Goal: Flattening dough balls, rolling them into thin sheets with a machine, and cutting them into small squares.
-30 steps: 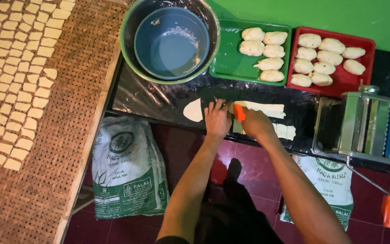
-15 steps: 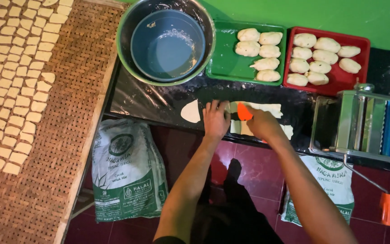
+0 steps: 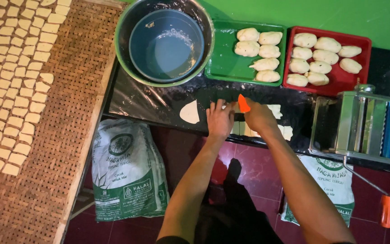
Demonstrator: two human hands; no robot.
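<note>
A flat strip of pale dough (image 3: 189, 113) lies on the black plastic sheet (image 3: 150, 101) in front of me. My left hand (image 3: 220, 119) presses flat on the dough, fingers spread. My right hand (image 3: 259, 118) is closed around an orange-handled cutter (image 3: 243, 103), held over the dough just right of my left hand. Cut dough pieces (image 3: 281, 131) show beyond and below my right wrist. The blade is hidden by my hands.
A woven mat (image 3: 71, 122) on the left carries several small dough squares (image 3: 16, 81). Nested bowls (image 3: 164, 43), a green tray (image 3: 224, 68) and a red tray (image 3: 339, 81) with dough lumps stand behind. A pasta roller (image 3: 366, 126) sits right. Flour sacks (image 3: 127, 171) lie below.
Both hands have stayed on the dough strip, with the orange cutter shifting slightly along it. The camera view has drifted a little.
</note>
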